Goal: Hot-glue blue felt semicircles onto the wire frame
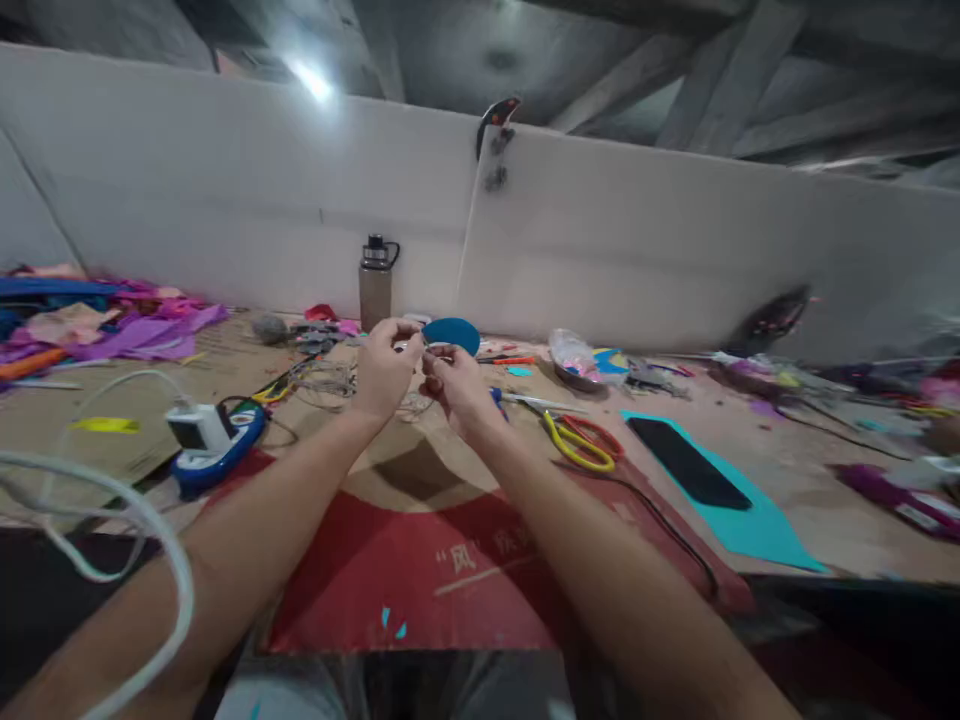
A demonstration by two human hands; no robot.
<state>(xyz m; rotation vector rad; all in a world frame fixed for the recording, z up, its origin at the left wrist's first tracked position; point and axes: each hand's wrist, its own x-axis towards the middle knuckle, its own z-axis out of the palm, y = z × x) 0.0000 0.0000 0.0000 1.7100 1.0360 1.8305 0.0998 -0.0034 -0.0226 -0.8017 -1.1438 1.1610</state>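
Observation:
In the middle of the head view, my left hand [386, 368] and my right hand [460, 388] are raised over the table with their fingertips almost together. Both are closed in a pinch. Whatever lies between the fingers is small and mostly hidden; a thin dark bit shows there. A flat blue round piece [454, 334] appears just beyond the fingertips, partly covered by my right hand. I cannot tell whether it is held or lies behind. Below my hands is a red and brown cardboard sheet [420, 590]. Scissors [581, 443] with yellow and red handles lie right of my right hand.
A bottle [376, 295] stands by the white partition [637, 240]. On the left are a blue power strip [217, 455], a white cable [176, 570] and coloured scraps [150, 335]. A black phone-like slab [686, 462] rests on turquoise sheet [780, 535] at right.

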